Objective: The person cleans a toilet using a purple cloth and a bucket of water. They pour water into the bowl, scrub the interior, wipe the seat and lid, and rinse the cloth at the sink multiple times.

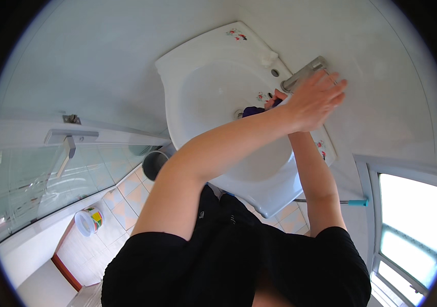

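My left hand (320,98) reaches across to the chrome faucet (303,75), its fingers spread beside the thin lever (330,76). Motion blurs the fingertips, so contact with the lever is unclear. Below, the left forearm crosses over my right arm. My right hand (270,103), partly hidden by that forearm, grips a dark purple cloth (253,111) over the white ceramic washbasin (207,88). The cloth hangs near the metal drain (238,113), and part of it is hidden. Small red flower prints decorate the basin.
A white crumpled lump (269,58) sits on the basin rim near a tap hole (275,73). Left is a glass door with a handle (69,147). A dark bin (154,165) and a plastic bucket (89,221) stand on the floor. A window (410,215) is at right.
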Action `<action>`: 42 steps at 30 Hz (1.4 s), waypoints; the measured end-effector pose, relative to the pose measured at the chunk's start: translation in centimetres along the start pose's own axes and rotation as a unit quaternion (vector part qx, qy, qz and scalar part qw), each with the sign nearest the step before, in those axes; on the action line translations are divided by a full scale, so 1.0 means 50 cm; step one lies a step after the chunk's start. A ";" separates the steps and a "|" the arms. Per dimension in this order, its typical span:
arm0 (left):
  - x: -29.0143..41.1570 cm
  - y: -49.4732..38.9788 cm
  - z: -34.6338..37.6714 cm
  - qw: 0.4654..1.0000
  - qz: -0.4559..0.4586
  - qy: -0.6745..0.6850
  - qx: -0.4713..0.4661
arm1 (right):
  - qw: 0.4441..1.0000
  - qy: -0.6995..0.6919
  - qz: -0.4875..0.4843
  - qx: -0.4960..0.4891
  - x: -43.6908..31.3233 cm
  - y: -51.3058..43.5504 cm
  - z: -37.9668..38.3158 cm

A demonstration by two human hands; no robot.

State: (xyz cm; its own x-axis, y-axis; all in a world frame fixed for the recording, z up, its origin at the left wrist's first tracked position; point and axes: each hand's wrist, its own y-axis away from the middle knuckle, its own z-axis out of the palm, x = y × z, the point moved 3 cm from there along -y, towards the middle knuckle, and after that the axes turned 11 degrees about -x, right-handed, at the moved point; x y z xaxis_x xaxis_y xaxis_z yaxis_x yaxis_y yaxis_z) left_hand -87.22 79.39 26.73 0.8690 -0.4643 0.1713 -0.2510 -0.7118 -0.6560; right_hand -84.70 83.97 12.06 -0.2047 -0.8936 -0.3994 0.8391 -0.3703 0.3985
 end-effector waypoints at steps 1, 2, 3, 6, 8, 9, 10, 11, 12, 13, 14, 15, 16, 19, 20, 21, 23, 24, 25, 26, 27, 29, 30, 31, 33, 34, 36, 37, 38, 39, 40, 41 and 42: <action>-0.003 -0.018 0.028 0.998 0.006 -0.043 -0.042 | 0.999 -0.025 0.032 -0.020 0.002 -0.017 -0.021; -0.003 -0.034 0.054 0.993 0.012 -0.084 -0.083 | 0.996 -0.050 0.063 -0.038 0.004 -0.025 -0.040; -0.005 -0.043 0.065 0.988 0.008 -0.101 -0.119 | 0.997 -0.037 0.055 -0.030 0.007 -0.035 -0.065; -0.012 -0.066 0.087 0.973 -0.002 -0.125 -0.196 | 0.994 0.109 -0.020 0.009 0.006 -0.056 -0.115; -0.009 -0.082 0.090 0.972 -0.003 -0.106 -0.210 | 0.992 0.026 -0.009 -0.121 0.011 -0.065 -0.151; -0.008 -0.080 0.083 0.968 0.006 -0.110 -0.226 | 0.983 -0.019 -0.002 -0.182 0.015 -0.064 -0.147; -0.006 -0.082 0.071 0.964 0.016 -0.114 -0.241 | 0.990 -0.010 -0.055 -0.130 0.012 -0.057 -0.158; -0.015 -0.069 0.056 0.956 0.017 -0.123 -0.266 | 0.992 -0.008 -0.097 -0.082 0.037 -0.043 -0.138; -0.029 -0.051 0.033 0.947 0.005 -0.125 -0.294 | 0.990 -0.007 -0.138 -0.034 0.060 -0.026 -0.108; -0.033 -0.042 0.018 0.943 0.004 -0.113 -0.313 | 0.987 0.039 -0.150 0.028 0.057 0.008 -0.084; -0.040 -0.032 0.006 0.936 0.001 -0.110 -0.334 | 0.981 0.084 -0.158 0.081 0.057 0.034 -0.033; -0.046 -0.034 0.002 0.949 0.008 -0.089 -0.302 | 0.966 0.133 -0.173 0.135 0.045 0.060 -0.001; -0.061 -0.027 0.004 0.960 0.013 -0.070 -0.272 | 0.962 0.144 -0.181 0.143 0.038 0.070 0.008; -0.056 0.001 0.000 0.984 -0.033 0.002 -0.172 | 0.902 0.300 -0.264 0.162 0.038 0.101 0.018; -0.047 0.009 -0.005 0.989 -0.055 0.029 -0.135 | 0.889 0.295 -0.308 0.166 0.045 0.118 0.045; -0.046 0.021 -0.012 0.990 -0.064 0.056 -0.111 | 0.868 0.323 -0.343 0.157 0.049 0.121 0.045; -0.046 0.054 -0.031 0.989 -0.080 0.111 -0.061 | 0.817 0.378 -0.412 0.139 0.053 0.127 0.031; -0.049 0.080 -0.036 0.979 -0.143 0.140 -0.020 | 0.750 0.508 -0.393 0.157 0.043 0.145 0.031; -0.049 0.114 -0.040 0.964 -0.206 0.169 0.022 | 0.718 0.559 -0.385 0.153 0.044 0.161 0.029; -0.048 0.152 -0.042 0.941 -0.269 0.196 0.063 | 0.684 0.608 -0.374 0.148 0.045 0.182 0.058; -0.048 0.193 -0.040 0.895 -0.374 0.236 0.054 | 0.648 0.654 -0.363 0.143 0.046 0.193 0.086; -0.060 0.275 0.004 0.739 -0.554 0.382 0.033 | 0.644 0.642 -0.410 0.076 0.060 0.194 0.129; -0.069 0.326 0.047 0.619 -0.619 0.483 0.024 | 0.623 0.649 -0.434 0.053 0.068 0.195 0.149; -0.067 0.355 0.075 0.482 -0.663 0.572 0.015 | 0.599 0.656 -0.457 0.032 0.075 0.197 0.167; -0.018 0.338 0.041 0.224 -0.587 0.777 0.033 | 0.577 0.660 -0.481 0.002 0.084 0.206 0.185; 0.003 0.326 0.026 0.084 -0.524 0.846 0.041 | 0.566 0.661 -0.493 -0.014 0.091 0.208 0.190; -0.010 0.319 0.034 0.129 -0.441 0.877 0.140 | 0.647 0.550 -0.528 -0.020 0.101 0.199 0.197; -0.019 0.317 0.037 0.151 -0.397 0.885 0.189 | 0.683 0.490 -0.542 -0.023 0.106 0.196 0.198; -0.030 0.305 0.027 0.143 -0.365 0.897 0.205 | 0.742 0.415 -0.527 0.004 0.101 0.196 0.195; -0.036 0.303 0.018 0.205 -0.377 0.875 0.224 | 0.789 0.349 -0.506 0.014 0.096 0.192 0.187; -0.042 0.301 0.006 0.266 -0.388 0.849 0.243 | 0.830 0.281 -0.482 0.024 0.089 0.187 0.178; -0.045 0.299 -0.010 0.327 -0.396 0.818 0.259 | 0.865 0.210 -0.455 0.033 0.082 0.182 0.166; -0.052 0.293 -0.016 0.438 -0.427 0.747 0.261 | 0.915 0.083 -0.392 0.038 0.071 0.172 0.133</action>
State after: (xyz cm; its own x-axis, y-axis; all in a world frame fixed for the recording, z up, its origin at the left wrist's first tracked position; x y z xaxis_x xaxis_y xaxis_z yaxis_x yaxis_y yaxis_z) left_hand -93.49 69.71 17.26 -0.7958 -0.2508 0.5512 0.3641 -0.9255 0.1045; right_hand -81.59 75.92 19.56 -0.6444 -0.2971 -0.7046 0.4289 -0.9033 -0.0113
